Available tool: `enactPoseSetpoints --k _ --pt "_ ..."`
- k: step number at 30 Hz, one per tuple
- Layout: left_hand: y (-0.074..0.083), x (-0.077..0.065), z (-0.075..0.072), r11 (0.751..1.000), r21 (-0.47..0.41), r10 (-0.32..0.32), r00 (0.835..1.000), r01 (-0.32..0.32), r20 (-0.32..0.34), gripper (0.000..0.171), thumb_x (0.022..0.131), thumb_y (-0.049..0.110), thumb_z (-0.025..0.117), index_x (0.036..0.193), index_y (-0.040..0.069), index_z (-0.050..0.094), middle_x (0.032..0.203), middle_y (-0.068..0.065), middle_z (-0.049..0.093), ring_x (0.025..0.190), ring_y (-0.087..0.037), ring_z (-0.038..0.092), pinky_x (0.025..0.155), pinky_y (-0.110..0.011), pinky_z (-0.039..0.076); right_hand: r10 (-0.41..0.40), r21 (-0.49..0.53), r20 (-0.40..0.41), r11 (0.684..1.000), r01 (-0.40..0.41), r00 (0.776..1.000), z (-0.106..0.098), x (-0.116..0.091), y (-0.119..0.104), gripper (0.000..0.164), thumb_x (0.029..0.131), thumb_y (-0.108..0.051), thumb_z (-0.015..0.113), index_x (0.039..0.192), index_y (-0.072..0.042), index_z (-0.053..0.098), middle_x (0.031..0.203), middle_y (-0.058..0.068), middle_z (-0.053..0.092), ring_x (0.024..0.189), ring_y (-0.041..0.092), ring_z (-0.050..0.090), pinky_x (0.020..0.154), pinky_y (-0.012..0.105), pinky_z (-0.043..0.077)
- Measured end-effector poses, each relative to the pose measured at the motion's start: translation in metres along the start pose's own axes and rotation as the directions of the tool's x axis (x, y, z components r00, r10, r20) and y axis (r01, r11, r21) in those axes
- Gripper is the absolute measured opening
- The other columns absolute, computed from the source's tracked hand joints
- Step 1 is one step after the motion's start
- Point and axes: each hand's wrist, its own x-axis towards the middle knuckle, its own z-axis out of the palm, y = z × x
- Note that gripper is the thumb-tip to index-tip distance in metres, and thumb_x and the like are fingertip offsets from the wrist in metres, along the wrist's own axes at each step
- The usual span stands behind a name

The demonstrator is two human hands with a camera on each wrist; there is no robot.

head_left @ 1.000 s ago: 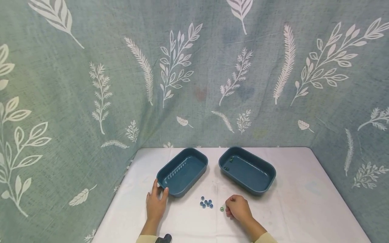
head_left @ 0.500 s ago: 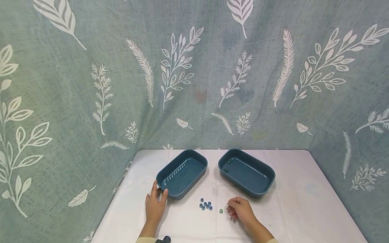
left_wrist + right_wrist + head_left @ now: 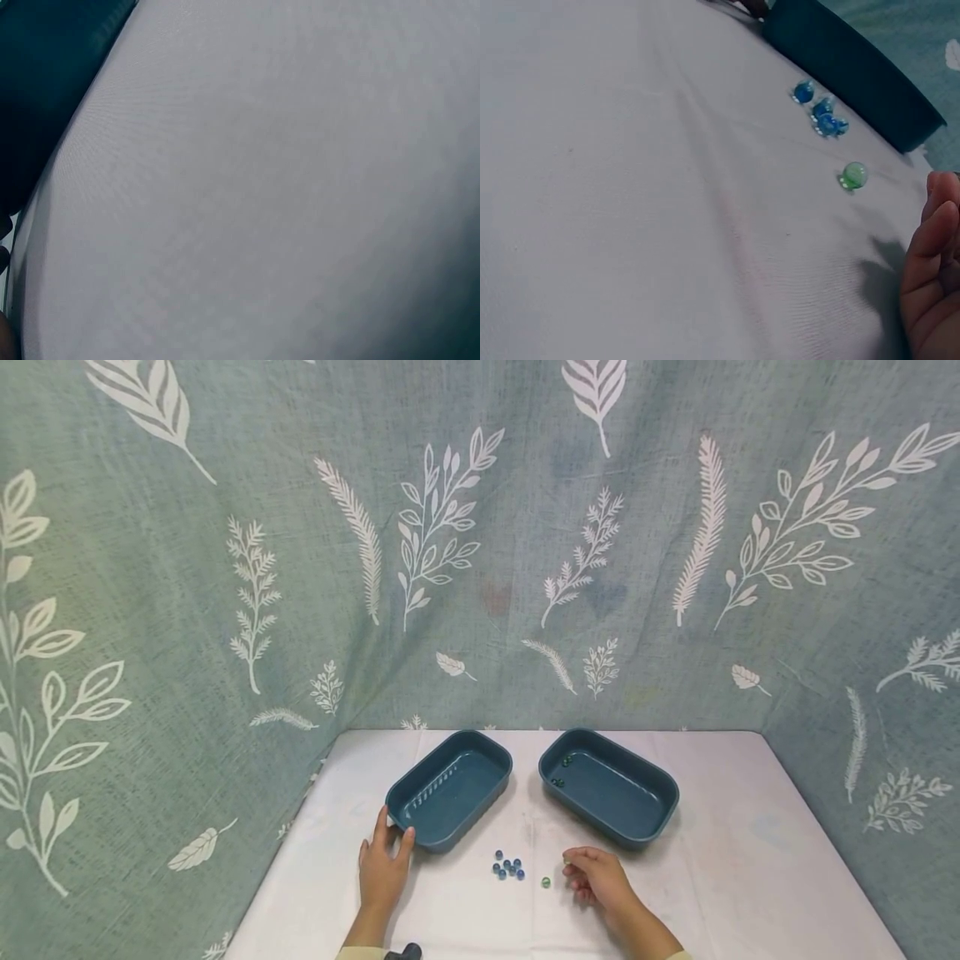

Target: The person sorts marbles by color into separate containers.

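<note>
Head: left tray (image 3: 450, 814) touched by left hand (image 3: 383, 872), fingers spread, nothing grasped. Pinched green marble (image 3: 566, 861) seemingly held in right hand (image 3: 603, 881), grip nearly closed; could be dropped if pinched off-centre. Loose green marble (image 3: 546, 882), blue marbles (image 3: 507, 864) easily knocked rolling. Entry obstructed by right tray (image 3: 615, 789) wall. Left wrist: grip mostly cropped. Right wrist: pinch contents unclear.

From here I see a loose, glassy green marble (image 3: 546, 882) near clustered blue marbles (image 3: 507, 864) — two upright teal trays (image 3: 459, 797) just beyond.
</note>
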Motion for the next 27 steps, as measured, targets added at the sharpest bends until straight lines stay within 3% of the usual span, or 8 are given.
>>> enactPoseSetpoints --k 27 --pt "-0.003 0.0 0.001 1.0 -0.004 0.0 1.0 0.0 0.004 0.074 0.096 0.047 0.058 0.155 0.016 0.026 0.136 -0.017 0.055 0.134 -0.035 0.041 0.115 -0.056 0.008 -0.105 0.093 -0.055 0.99 0.11 0.993 -0.025 -0.001 -0.048 0.029 0.096 -0.015 0.058 0.115 0.007 0.061 0.084 0.009 0.064 0.061 0.011 0.055 0.051 0.02 0.047"
